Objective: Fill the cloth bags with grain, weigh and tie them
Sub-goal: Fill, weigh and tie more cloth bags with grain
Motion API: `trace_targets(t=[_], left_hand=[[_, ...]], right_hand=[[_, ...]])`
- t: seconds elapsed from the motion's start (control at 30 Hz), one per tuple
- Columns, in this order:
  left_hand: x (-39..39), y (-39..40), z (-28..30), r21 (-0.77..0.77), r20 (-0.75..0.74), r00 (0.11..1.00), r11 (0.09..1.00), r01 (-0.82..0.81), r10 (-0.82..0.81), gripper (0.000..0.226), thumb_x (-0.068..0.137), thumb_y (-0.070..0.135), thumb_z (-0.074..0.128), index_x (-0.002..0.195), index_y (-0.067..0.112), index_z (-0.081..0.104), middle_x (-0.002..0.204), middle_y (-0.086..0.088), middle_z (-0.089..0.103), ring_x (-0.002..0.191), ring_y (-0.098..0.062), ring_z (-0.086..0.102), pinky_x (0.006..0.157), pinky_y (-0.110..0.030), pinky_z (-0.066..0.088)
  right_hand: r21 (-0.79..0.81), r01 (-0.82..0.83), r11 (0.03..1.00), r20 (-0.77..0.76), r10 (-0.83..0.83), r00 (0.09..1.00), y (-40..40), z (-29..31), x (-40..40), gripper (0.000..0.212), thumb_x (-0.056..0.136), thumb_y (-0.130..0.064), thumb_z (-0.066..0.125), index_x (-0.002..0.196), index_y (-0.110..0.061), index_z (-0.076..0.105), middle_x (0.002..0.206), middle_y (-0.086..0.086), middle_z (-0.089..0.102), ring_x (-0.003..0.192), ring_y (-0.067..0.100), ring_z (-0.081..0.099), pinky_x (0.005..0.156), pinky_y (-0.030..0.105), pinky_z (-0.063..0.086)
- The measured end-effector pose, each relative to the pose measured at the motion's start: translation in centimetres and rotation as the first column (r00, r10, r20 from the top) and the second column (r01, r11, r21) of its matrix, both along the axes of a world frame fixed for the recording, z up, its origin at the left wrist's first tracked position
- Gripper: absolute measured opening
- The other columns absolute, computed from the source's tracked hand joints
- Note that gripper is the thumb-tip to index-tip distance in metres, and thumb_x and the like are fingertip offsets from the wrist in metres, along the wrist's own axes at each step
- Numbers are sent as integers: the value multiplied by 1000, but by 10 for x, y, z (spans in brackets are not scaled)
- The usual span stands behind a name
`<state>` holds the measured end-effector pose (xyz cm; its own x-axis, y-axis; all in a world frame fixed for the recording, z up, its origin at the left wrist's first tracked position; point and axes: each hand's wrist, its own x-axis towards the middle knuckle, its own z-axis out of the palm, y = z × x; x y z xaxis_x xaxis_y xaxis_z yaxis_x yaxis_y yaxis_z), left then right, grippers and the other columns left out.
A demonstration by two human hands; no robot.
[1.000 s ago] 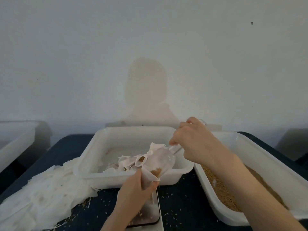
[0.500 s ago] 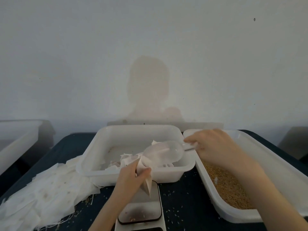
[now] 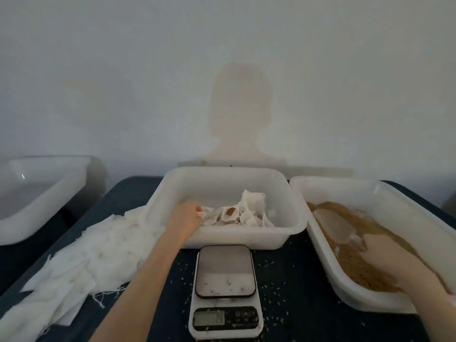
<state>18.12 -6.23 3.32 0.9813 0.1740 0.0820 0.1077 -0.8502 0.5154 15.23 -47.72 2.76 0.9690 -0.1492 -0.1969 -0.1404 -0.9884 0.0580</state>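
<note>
My left hand (image 3: 186, 218) reaches over the left rim of the middle white tub (image 3: 222, 172) and pinches the edge of a grain-filled cloth bag (image 3: 230, 213) among several others lying there. Over in the right white tub (image 3: 328, 275), my right hand (image 3: 387, 257) is blurred and holds the handle of a clear plastic scoop (image 3: 333, 224), which lies on the brown grain (image 3: 355, 265). A small digital scale (image 3: 225, 267) stands in front of the middle tub with only a few stray grains on its platform.
A heap of empty white cloth bags (image 3: 84, 257) lies on the dark table (image 3: 291, 292) at the left. Another white tub (image 3: 37, 201) stands off the table's far left. Loose grains are scattered around the scale. A plain wall rises behind.
My left hand carried the bag from above the scale into the middle tub. My right hand swung the scoop right and down into the grain tub.
</note>
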Motion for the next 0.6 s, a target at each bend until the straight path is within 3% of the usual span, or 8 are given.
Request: trace_targets(t=[0.07,0.13,0.27,0.43,0.5,0.6], left_hand=[[-3,4,-1,24,-58,998,999,22,-20,18,89,14,45,94,14,63,96,-3,62,95,-24,56,74,-27,39],[-7,8,3,18,-71,997,999,32,-30,20,91,20,47,103,17,63,104,-2,63,97,-21,55,79,-29,41],[-16,14,7,80,-58,998,996,32,-28,29,92,24,45,117,22,59,112,-1,63,98,-19,56,81,-30,42],[-34,38,3,74,49,998,997,29,-33,24,93,30,51,116,23,56,111,5,61,99,-14,55,85,-29,44],[-43,48,2,49,108,994,999,19,-25,20,93,30,53,111,25,57,107,9,61,100,-12,56,88,-30,45],[-57,64,1,5,257,966,1000,-11,10,10,93,27,53,102,28,58,96,13,60,90,-7,57,81,-25,45]], right_hand=[[-39,-6,999,-92,2,996,4,-4,0,19,97,-16,43,80,-18,51,81,-3,59,63,7,50,51,16,36],[-76,-43,996,-175,29,984,11,-4,-3,17,98,-19,43,85,-18,55,89,1,63,63,8,49,53,17,35],[-106,-31,994,-141,16,990,19,0,-8,28,99,-37,38,90,-20,59,93,-3,66,71,9,56,60,19,42],[-44,9,999,111,-4,994,39,13,-23,34,98,-41,37,76,-24,56,74,-7,62,66,10,60,64,27,52],[41,-27,999,266,15,964,61,22,-32,34,98,-44,36,76,-26,54,75,-10,61,63,8,57,53,24,45],[113,-181,977,419,118,900,102,27,-44,14,97,-41,46,86,-35,53,82,-17,59,64,0,53,47,16,35]])
